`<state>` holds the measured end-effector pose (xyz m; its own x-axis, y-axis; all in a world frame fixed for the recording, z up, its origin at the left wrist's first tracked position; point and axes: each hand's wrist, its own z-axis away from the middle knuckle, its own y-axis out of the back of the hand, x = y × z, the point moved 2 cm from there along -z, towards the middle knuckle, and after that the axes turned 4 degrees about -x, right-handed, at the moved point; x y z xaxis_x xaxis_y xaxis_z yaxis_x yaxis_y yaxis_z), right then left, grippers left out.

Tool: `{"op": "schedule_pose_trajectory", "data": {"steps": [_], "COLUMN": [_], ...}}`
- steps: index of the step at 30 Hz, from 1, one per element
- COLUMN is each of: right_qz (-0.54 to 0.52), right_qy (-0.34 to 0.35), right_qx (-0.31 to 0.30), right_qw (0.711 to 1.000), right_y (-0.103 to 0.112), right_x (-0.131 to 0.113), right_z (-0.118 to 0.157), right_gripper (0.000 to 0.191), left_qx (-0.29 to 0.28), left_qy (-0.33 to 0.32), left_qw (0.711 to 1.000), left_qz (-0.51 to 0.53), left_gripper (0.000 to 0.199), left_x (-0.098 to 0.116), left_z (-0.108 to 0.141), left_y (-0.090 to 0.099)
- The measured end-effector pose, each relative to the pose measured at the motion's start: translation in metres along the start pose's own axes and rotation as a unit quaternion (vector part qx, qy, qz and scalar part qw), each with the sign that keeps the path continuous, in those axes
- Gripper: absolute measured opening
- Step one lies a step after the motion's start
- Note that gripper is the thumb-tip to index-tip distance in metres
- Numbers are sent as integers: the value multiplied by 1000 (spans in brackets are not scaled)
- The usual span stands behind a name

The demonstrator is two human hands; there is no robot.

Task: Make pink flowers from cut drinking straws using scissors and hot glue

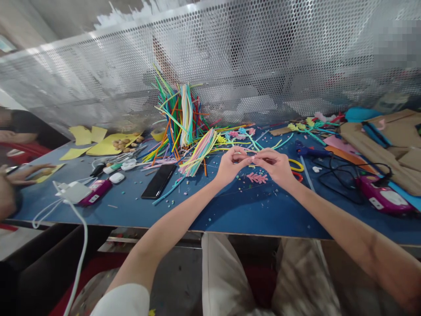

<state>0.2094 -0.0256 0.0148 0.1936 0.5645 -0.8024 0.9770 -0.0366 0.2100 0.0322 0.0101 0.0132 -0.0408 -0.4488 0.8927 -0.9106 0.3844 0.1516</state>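
My left hand (233,166) and my right hand (275,166) meet fingertip to fingertip above the blue table. Both are pinched closed around something small that the fingers mostly hide; I cannot make out its kind. A pink leaf-shaped piece of fuzzy pipe cleaner (257,177) lies on the table just below and between them. To the left of my left hand rests a bundle of pastel pipe cleaners (198,154). Scissors with yellow and red handles (296,166) lie partly hidden beside my right hand.
Behind stands a tall bunch of coloured pipe cleaners (182,116) against a perforated metal screen (250,66). A phone (158,181) lies left; a glue gun (311,150), black cord and purple power strip (383,195) lie right. Another person's hand (31,174) is far left.
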Motion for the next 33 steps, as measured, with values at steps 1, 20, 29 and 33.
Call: {"op": "schedule_pose_trajectory", "data": {"steps": [1, 20, 29, 33], "right_qz": [8, 216, 240, 275], "right_qy": [-1, 94, 45, 67], "right_qx": [1, -17, -15, -19], "right_qw": [1000, 972, 970, 959], "right_y": [0, 59, 58, 59], "right_x": [-1, -5, -6, -9], "right_z": [0, -13, -10, -10], "right_gripper": [13, 12, 33, 43], "left_qx": [-4, -301, -202, -191], "left_qy": [-2, -107, -159, -164], "left_qw": [1000, 875, 870, 859], "left_qz": [-4, -364, -420, -445], "left_gripper": [41, 14, 23, 27], "left_x": [1, -16, -4, 0], "left_z": [0, -6, -7, -7], "left_y": [-1, 26, 29, 30]}}
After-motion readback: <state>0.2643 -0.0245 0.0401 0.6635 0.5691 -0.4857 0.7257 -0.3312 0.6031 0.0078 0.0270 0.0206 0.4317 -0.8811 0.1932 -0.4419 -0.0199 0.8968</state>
